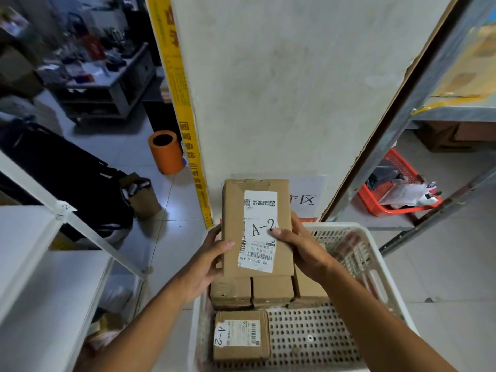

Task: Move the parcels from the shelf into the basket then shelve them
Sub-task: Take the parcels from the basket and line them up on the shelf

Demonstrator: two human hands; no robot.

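Note:
I hold a brown cardboard parcel (236,210) with a white label marked A-2 above the white perforated basket (375,272). My left hand (212,260) grips its left edge, thumb on top. My right hand (300,247) grips its right edge, with the thumb pressing on the label. Under the held parcel, three parcels (271,289) stand side by side in the basket. A smaller parcel (241,335) marked A-2 lies flat at the basket's near left.
A white shelf unit (35,264) with a tag marked 2 stands at the left. A grey metal rack (429,84) with boxes rises at the right, a red basket (397,183) under it. An orange cylinder (166,153) and a black bag (67,178) are on the tiled floor.

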